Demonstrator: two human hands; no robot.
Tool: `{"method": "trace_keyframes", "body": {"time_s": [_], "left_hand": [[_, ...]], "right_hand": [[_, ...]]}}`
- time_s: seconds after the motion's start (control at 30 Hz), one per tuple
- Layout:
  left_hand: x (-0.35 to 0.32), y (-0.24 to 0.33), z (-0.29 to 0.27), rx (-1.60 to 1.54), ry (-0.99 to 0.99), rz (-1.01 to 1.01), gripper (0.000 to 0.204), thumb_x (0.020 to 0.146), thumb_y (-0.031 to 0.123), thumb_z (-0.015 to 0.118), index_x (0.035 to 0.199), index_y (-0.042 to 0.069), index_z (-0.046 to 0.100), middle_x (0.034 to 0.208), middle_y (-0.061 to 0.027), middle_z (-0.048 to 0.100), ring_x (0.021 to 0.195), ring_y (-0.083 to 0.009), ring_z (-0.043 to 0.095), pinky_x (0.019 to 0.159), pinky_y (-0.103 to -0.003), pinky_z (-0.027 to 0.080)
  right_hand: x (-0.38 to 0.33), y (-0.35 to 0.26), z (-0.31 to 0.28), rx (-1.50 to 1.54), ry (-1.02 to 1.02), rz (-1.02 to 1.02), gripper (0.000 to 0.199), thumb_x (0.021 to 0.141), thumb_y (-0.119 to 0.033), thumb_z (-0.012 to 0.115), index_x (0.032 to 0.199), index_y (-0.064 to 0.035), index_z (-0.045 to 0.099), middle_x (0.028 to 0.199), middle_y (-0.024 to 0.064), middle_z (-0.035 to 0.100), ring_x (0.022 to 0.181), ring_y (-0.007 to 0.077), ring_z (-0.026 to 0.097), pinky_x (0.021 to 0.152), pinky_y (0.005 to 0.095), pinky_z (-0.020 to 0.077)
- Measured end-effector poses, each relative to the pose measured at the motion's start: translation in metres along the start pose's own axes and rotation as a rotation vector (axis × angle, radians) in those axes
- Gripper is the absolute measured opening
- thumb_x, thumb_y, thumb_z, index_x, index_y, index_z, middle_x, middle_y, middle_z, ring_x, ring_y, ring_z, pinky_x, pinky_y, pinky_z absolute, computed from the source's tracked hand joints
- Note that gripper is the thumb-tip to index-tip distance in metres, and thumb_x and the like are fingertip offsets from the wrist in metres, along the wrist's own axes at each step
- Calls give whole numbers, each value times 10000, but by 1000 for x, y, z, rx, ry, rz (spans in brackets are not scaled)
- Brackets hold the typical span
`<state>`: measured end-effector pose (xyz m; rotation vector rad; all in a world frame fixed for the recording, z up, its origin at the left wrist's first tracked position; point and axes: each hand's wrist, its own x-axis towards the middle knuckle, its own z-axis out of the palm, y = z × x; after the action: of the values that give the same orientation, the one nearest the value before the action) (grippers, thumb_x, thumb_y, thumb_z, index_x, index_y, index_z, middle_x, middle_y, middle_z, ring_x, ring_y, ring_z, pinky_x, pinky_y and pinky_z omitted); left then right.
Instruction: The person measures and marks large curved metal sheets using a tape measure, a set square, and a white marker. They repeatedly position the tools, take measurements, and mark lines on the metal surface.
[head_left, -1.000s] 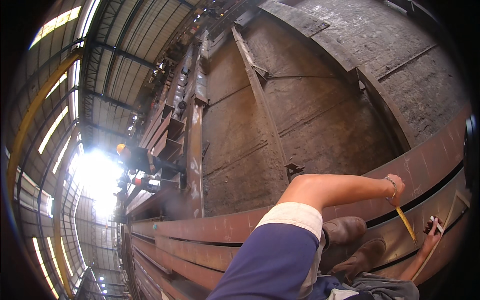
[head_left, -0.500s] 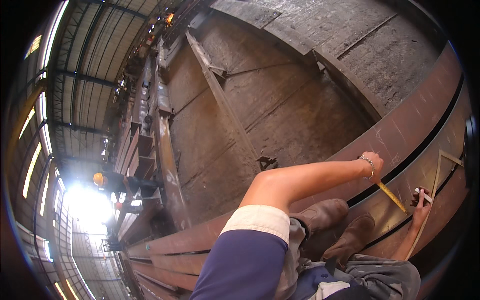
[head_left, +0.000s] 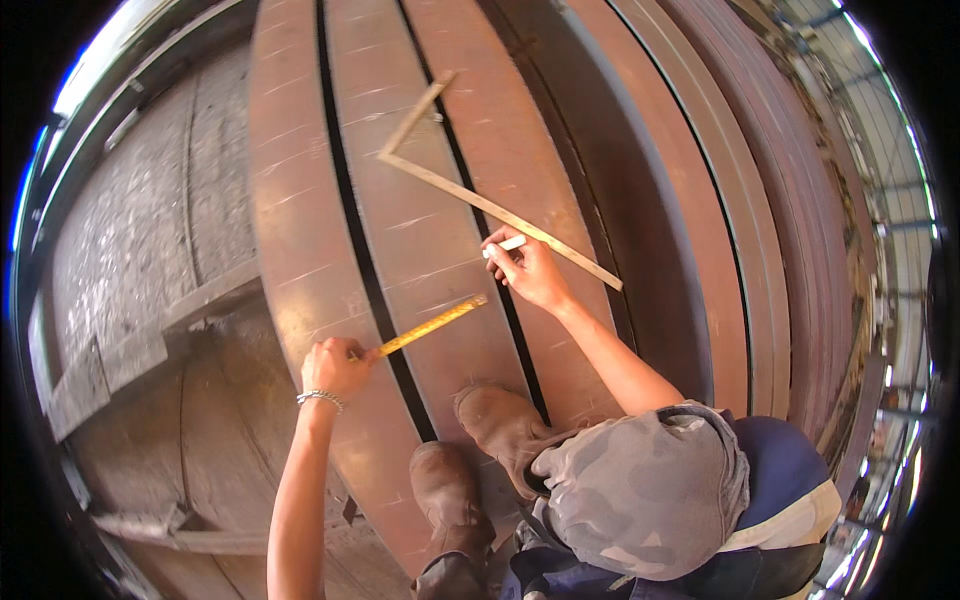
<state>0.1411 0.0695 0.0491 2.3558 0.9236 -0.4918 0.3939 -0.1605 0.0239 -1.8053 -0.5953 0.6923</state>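
Note:
My left hand is closed on a tape measure. Its yellow blade reaches from the left steel beam over a dark gap to the middle beam. My right hand, over the right-hand gap, pinches a short white stick of chalk. Beyond that hand, a large metal square rests at an angle across the beams. Thin pale lines mark the beam faces. The tape's case is hidden in my left fist.
My brown boots stand on the beams close behind the blade. Dark gaps run lengthwise between the beams. More long reddish beams lie to the right. Lower down at the left is a dirty floor with a steel edge.
My view has swung from the workshop's side down onto the beams. The tape remains in my left hand and the chalk in my right.

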Motion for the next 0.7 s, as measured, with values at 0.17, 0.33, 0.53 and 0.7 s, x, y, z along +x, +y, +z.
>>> {"method": "trace_keyframes", "body": {"time_s": [0.17,0.33,0.53,0.7], "left_hand": [[42,2,0,4,-5,78,322,846,382,787,886,62,799,746,-150,729,681,-282,700,673,-397,542],[76,16,5,97,-45,127,319,837,393,789,862,75,801,697,-171,699,651,-308,686,652,-402,532],[66,22,24,94,-101,42,301,830,442,762,834,144,803,763,-138,735,782,-344,717,747,-448,565],[60,22,16,67,-96,3,293,835,423,773,859,133,807,784,-135,747,804,-334,727,763,-439,570]], "right_hand": [[-11,6,-25,46,163,23,180,1033,-190,606,954,-34,646,743,8,671,638,64,633,569,243,510],[-18,7,-43,17,156,147,184,1064,-207,569,1000,-48,635,799,9,660,698,60,621,614,233,514],[-19,6,-45,9,150,122,177,1062,-197,566,1001,-44,631,807,10,661,698,63,624,613,239,520],[-13,9,-37,27,132,91,143,1055,-161,571,1019,-36,632,821,9,663,706,56,624,603,227,516]]}}
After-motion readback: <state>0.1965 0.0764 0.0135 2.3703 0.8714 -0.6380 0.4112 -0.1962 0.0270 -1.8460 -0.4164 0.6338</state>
